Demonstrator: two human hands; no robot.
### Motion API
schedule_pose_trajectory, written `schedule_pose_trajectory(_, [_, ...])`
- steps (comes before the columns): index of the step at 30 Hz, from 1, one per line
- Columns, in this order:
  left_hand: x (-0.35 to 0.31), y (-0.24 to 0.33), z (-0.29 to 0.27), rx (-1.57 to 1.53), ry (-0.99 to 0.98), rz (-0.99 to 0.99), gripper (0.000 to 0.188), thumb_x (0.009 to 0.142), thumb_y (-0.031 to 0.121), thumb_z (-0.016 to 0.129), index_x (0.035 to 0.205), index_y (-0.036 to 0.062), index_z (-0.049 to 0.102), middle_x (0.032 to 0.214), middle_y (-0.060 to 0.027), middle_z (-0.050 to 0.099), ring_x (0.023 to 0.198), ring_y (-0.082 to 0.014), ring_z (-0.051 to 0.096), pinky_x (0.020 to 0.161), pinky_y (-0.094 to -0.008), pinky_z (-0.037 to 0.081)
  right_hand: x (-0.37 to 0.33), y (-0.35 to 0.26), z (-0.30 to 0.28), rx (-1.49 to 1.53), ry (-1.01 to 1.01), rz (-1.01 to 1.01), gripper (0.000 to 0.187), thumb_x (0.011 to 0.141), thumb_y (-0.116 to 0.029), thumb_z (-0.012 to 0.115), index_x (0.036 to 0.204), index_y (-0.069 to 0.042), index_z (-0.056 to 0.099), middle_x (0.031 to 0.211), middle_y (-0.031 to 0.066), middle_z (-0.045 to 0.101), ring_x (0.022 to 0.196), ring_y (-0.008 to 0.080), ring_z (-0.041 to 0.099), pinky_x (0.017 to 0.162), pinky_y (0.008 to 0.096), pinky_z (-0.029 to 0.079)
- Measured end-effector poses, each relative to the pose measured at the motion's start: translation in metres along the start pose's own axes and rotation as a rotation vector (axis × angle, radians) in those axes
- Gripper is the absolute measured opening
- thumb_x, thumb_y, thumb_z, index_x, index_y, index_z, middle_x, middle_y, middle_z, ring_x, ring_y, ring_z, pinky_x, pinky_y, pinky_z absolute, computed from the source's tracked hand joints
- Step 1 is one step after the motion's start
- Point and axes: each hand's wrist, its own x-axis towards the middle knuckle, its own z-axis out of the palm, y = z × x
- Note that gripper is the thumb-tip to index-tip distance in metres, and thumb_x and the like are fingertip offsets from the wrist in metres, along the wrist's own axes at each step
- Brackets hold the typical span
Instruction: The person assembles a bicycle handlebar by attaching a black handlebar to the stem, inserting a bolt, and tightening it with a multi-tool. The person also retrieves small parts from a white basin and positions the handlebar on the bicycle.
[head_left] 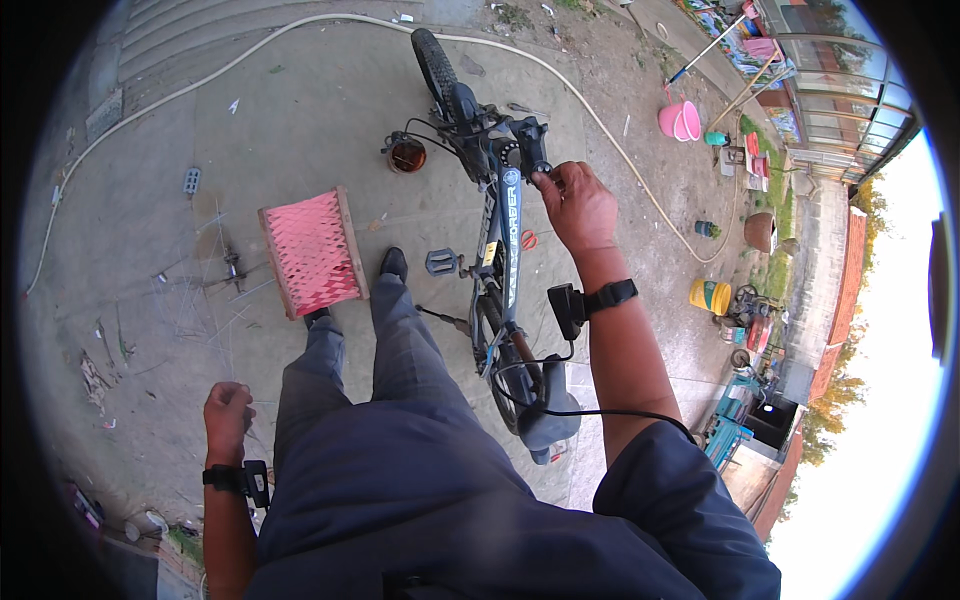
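Note:
A small blue bicycle [512, 240] with white lettering on its frame stands upright in front of me, a little right of the middle. Its knobby front wheel [434, 72] points away, and its grey saddle [548, 425] is close to my body. My right hand [580, 205] is closed at the black handlebar [530, 145], thumb and fingers pressed together there; the exact part under them is hidden. My left hand [228, 410] hangs low at my left side, apart from the bicycle, with its fingers curled. Whether anything small is in it does not show.
Left of the bicycle is a low stool [312, 250] with a pink woven seat, near my feet. A round reddish-brown container [406, 155] stands beside the front wheel. Orange-handled scissors [529, 240] lie beyond the frame. A hose [590, 110] curves over the ground; pink [680, 121] and yellow buckets [710, 295] stand right.

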Motion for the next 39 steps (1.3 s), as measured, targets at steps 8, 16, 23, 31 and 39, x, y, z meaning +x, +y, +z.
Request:
schedule_pose_trajectory(8, [0.0,0.002,0.002,0.022,0.003,0.0,0.014,0.094,0.017,0.067,0.102,0.0073,0.06,0.081,-0.002,0.062,0.059,-0.011,0.057,0.049,-0.0248,0.039,0.003,-0.006,0.0,-0.057,-0.028,-0.002,0.024,0.091,-0.035,0.065,0.087,-0.012,0.065,0.09,0.0075,0.066,0.082,0.0317,0.068,0.067,0.0447,0.054])
schedule_pose_trajectory(16, [0.002,0.003,0.003,0.023,-0.004,0.008,0.015,0.094,0.018,0.067,0.103,0.0068,0.061,0.081,-0.0021,0.062,0.059,-0.0112,0.057,0.049,-0.0248,0.039,0.009,-0.012,-0.001,-0.117,-0.03,0.012,0.029,0.094,-0.037,0.057,0.086,-0.01,0.065,0.085,0.0113,0.068,0.08,0.0338,0.068,0.069,0.0463,0.055])
schedule_pose_trajectory(23, [0.002,0.003,0.004,-0.002,-0.005,0.025,0.014,0.094,0.017,0.067,0.101,0.007,0.06,0.081,-0.0019,0.062,0.058,-0.0106,0.056,0.049,-0.0241,0.039,0.013,-0.015,-0.008,-0.183,-0.172,0.069,0.028,0.094,-0.034,0.054,0.091,-0.009,0.065,0.092,0.0132,0.07,0.083,0.0338,0.07,0.07,0.0468,0.055])
schedule_pose_trajectory(31, [0.001,0.004,0.005,-0.001,-0.007,0.016,0.014,0.094,0.017,0.067,0.1,0.0064,0.06,0.081,-0.0023,0.062,0.059,-0.0106,0.056,0.049,-0.0247,0.039,0.017,-0.021,-0.01,-0.232,-0.295,0.143,0.03,0.096,-0.034,0.05,0.095,-0.008,0.066,0.097,0.014,0.07,0.087,0.0339,0.071,0.073,0.0473,0.056])
schedule_pose_trajectory(39, [-0.006,0.015,0.006,0.022,0.006,0.029,0.014,0.095,0.019,0.068,0.094,0.0074,0.06,0.079,-0.0013,0.062,0.059,-0.0095,0.055,0.053,-0.0244,0.042,0.015,-0.019,-0.009,-0.225,-0.255,0.112,0.033,0.098,-0.036,0.049,0.093,-0.009,0.067,0.093,0.0134,0.072,0.084,0.0349,0.071,0.073,0.0473,0.056])
